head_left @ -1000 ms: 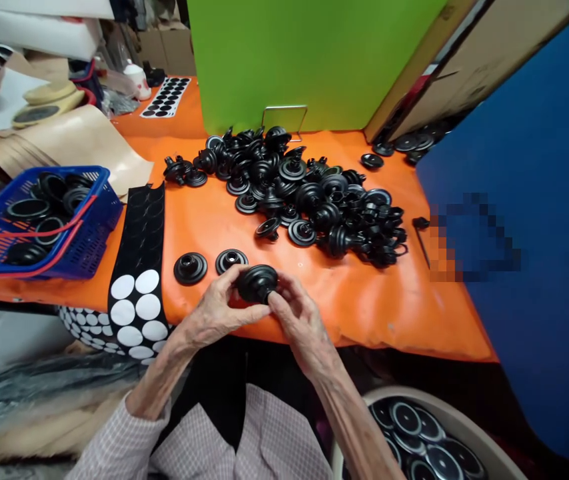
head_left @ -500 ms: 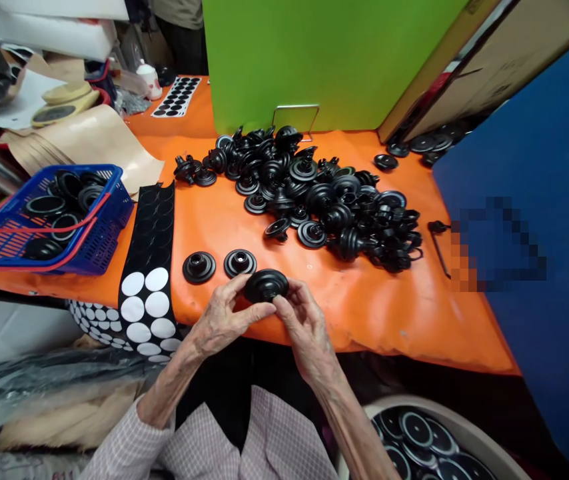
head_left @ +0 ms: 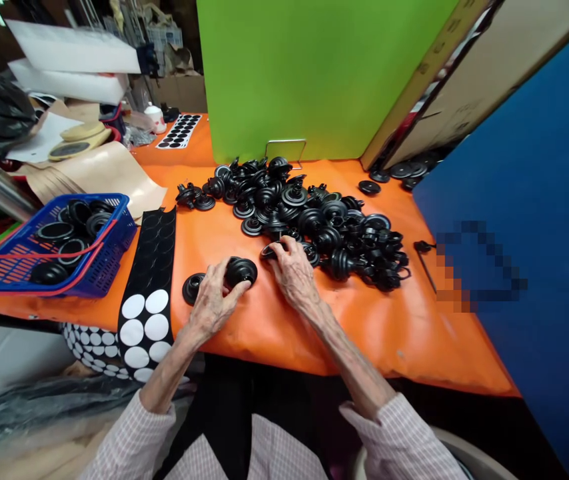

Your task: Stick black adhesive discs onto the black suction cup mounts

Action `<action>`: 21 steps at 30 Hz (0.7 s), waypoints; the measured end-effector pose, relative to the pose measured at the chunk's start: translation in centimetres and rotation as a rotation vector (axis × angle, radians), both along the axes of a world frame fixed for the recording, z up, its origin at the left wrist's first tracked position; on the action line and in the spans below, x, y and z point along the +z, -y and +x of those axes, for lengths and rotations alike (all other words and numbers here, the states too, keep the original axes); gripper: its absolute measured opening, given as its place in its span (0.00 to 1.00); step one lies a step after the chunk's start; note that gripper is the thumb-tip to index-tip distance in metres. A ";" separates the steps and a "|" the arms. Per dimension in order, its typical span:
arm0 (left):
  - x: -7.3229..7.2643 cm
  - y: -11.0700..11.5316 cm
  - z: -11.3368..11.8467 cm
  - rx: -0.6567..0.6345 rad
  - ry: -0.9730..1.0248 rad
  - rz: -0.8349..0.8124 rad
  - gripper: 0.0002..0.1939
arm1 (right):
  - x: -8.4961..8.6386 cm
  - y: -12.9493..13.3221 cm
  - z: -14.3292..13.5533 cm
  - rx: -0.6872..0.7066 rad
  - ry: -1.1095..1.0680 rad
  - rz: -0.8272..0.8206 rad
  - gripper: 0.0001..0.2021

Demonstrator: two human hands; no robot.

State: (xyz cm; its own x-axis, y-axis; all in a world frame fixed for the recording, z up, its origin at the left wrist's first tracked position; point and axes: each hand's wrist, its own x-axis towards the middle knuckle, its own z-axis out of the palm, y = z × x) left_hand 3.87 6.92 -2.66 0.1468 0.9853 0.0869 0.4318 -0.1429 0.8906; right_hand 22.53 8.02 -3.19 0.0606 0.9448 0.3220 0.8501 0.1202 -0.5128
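Note:
Just in front of me, my left hand (head_left: 213, 303) grips a black stepped round part (head_left: 242, 271) between thumb and fingers, low over the table. Left of it, partly behind the hand, lies another black disc with a raised hub (head_left: 192, 288). My right hand (head_left: 295, 279) reaches to the near edge of a heap of black round parts (head_left: 309, 220). Its thumb and fingers close on a black flanged disc (head_left: 267, 253) there, mostly covered by the fingers. Whatever lies under my left palm is hidden.
The orange table cover (head_left: 274, 340) runs to the front edge. On the left are a black strip with white round stickers (head_left: 156, 327) and a blue basket (head_left: 109, 267) of black rings. A green board (head_left: 324, 73) stands behind, a blue panel (head_left: 529, 167) to the right.
Both hands held one black part together; now my left hand has it alone, further left. My right hand has let go and moved forward to the heap. The view has tilted up.

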 end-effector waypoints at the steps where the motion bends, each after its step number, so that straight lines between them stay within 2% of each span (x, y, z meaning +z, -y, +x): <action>1: 0.0 0.1 0.1 0.005 0.012 -0.006 0.27 | 0.1 0.0 0.2 0.000 0.033 -0.023 0.12; 4: 0.1 0.5 -0.1 -0.056 0.124 -0.132 0.28 | 0.1 1.6 0.9 -0.043 -0.068 -0.060 0.13; 7: 0.7 1.3 -0.6 -0.114 0.360 -0.332 0.28 | 0.1 4.4 1.6 -0.123 -0.231 -0.095 0.17; 10: 1.5 2.0 -0.6 -0.122 0.608 -0.512 0.26 | 0.6 6.7 1.2 -0.275 -0.300 -0.004 0.19; 11: 1.7 2.3 -0.5 -0.135 0.664 -0.561 0.25 | 0.9 7.3 0.8 -0.285 -0.358 0.021 0.19; 13: 1.9 2.7 -0.2 -0.181 0.726 -0.621 0.25 | 1.5 8.4 -0.6 -0.196 -0.583 -0.049 0.21; 16: 1.8 3.4 0.3 -0.192 0.805 -0.634 0.25 | 1.9 9.5 -2.9 -0.033 -1.014 -0.268 0.21; 18: 1.6 3.9 0.5 -0.166 0.860 -0.646 0.24 | 1.8 10.1 -4.0 -0.046 -1.209 -0.314 0.19; 21: 1.4 4.5 0.6 -0.163 0.889 -0.663 0.20 | 1.5 10.7 -4.6 -0.089 -1.358 -0.295 0.17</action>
